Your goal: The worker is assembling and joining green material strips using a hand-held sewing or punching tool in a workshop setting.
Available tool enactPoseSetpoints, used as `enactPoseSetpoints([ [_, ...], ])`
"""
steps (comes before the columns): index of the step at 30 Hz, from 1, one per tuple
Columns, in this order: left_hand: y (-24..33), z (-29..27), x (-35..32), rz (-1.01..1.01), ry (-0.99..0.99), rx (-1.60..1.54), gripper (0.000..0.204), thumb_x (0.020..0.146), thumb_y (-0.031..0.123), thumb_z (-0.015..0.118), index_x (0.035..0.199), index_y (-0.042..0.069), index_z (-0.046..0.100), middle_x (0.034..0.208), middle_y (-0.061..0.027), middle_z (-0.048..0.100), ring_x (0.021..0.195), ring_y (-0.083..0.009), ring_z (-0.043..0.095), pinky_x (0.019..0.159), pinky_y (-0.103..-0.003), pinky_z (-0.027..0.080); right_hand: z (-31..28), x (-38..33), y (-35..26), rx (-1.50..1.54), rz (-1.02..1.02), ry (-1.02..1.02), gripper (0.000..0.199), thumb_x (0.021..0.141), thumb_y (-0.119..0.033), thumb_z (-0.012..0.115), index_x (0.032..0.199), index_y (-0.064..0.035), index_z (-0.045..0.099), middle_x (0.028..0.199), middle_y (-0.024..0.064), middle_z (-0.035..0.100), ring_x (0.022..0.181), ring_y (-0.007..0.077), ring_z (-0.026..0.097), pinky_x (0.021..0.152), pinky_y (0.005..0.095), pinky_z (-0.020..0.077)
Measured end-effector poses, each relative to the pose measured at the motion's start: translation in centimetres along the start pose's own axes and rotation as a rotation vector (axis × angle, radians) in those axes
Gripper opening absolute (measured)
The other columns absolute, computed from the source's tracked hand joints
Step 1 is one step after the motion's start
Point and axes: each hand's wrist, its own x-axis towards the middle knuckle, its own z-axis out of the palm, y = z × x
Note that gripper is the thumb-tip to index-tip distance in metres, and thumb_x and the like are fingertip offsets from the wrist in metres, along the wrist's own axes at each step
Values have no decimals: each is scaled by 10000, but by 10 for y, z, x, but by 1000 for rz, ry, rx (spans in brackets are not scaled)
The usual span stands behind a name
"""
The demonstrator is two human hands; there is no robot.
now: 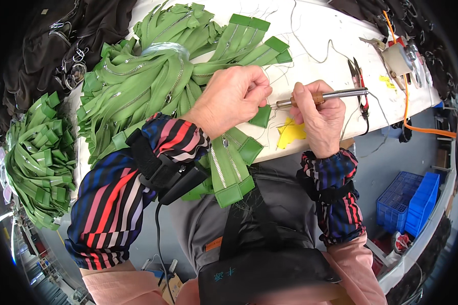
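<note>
Left hand: the left hand, at the centre of the frame, is curled with thumb and index finger pressed together; whether a thread or strip edge is pinched between them, I cannot tell.
Right hand: the right hand, right of centre, pinches the brown section of a pen-like tool between thumb and fingers.
Tool: right of centre, lying nearly level, its metal shaft to the right and its thin tip leftward, just beside the left fingertips.
Green zipper strips: a large bundle fills the upper left of the frame, bound by a clear tie; loose strips with square end tabs hang over the table's near edge at the centre, below the left hand.
Second bundle: more green strips at the left edge.
White table: a yellow scrap lies between the hands near the edge; red-handled snips lie right of the tool.
Upper right: a tape roll near an orange cord.
Lower right: blue crates.
Sleeves: striped covers on both forearms.
</note>
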Motion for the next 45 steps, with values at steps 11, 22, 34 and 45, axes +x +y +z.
enactPoseSetpoints([
  [11, 0, 0, 2, -6, -4, 10, 130, 873, 104, 535, 837, -20, 545, 711, -30, 582, 623, -55, 528, 571, -195, 446, 0, 0, 0, -25, -3, -2, 148, 838, -116, 606, 738, -25, 544, 561, -10, 528, 469, 21, 424, 431, 168, 318],
  [22, -3, -2, 1, -15, -9, 2, 132, 876, 107, 528, 848, -20, 549, 750, -37, 593, 664, -52, 536, 582, -204, 450, 1, 1, 1, -46, -12, 44, 152, 842, -114, 602, 738, -21, 541, 578, -6, 535, 469, 28, 440, 427, 178, 335],
  [34, 10, 13, -48, 326, 77, 489, 231, 762, 164, 651, 849, 43, 474, 879, -115, 485, 814, -301, 520, 681, -387, 422, -8, 2, 3, 173, -55, 133, 153, 855, -121, 585, 763, -7, 540, 644, 35, 572, 482, 63, 495, 447, 181, 386],
  [45, -5, 6, -36, 362, 52, 395, 59, 765, -12, 564, 802, 14, 526, 747, -102, 535, 671, -249, 536, 593, -318, 418, -5, -15, -6, 75, 38, 22, 175, 845, -113, 597, 716, -11, 537, 600, 27, 567, 465, 40, 477, 427, 172, 361],
])
